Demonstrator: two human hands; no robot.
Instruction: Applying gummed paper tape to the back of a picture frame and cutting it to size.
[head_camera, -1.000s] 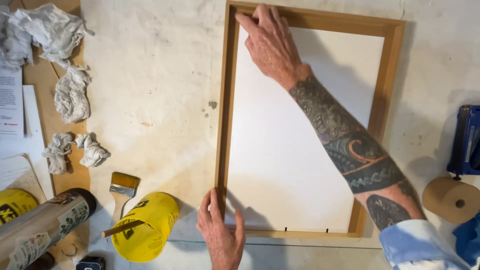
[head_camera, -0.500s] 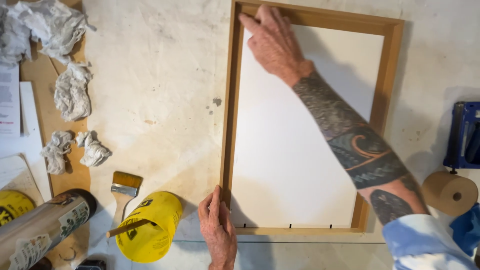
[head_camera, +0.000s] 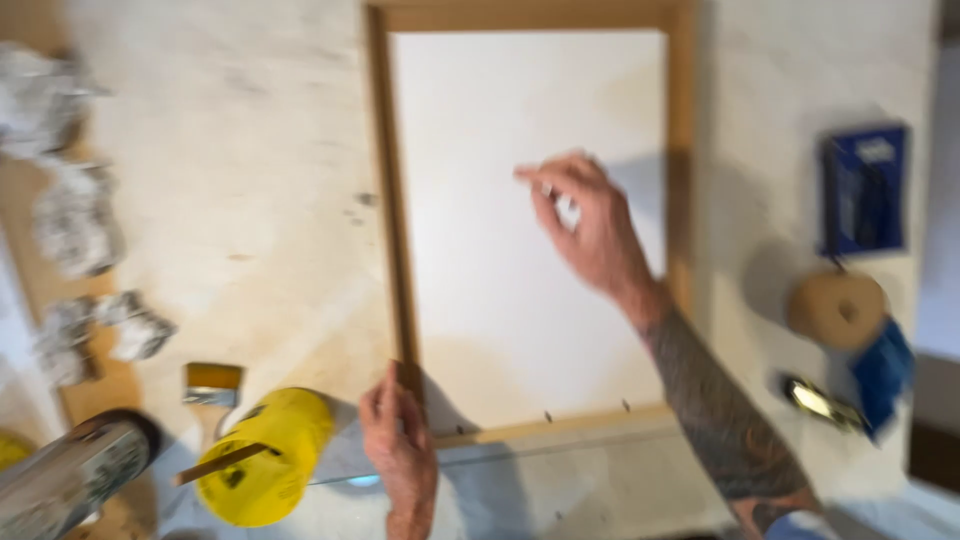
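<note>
A wooden picture frame (head_camera: 395, 250) with a white backing board (head_camera: 520, 200) set inside it is seen lying flat on a pale, stained worktop (head_camera: 250, 200), slightly right of the middle of the view. The left hand (head_camera: 400, 450) is laid on the frame's near left corner, fingers extended and flat against the wood rather than curled round it. The right hand (head_camera: 590, 225) is held over the white board, toward its right side; its fingers are loosely bent, the index finger stretched leftward, and something small and pale seems to be pinched at the fingertips, though the blur leaves it impossible to tell what it is or whether the hand touches the board. A tattooed forearm (head_camera: 720, 410) runs from that hand across the frame's lower right corner. Just left of the left hand a yellow can (head_camera: 265, 455) lies on its side with a stick across it, and a paintbrush (head_camera: 212, 390) is seen beside it. Crumpled rags (head_camera: 80, 220) are scattered along the left edge. Well to the right of the frame, a blue box (head_camera: 862, 190) and a tan tape roll (head_camera: 835, 308) are placed.
</note>
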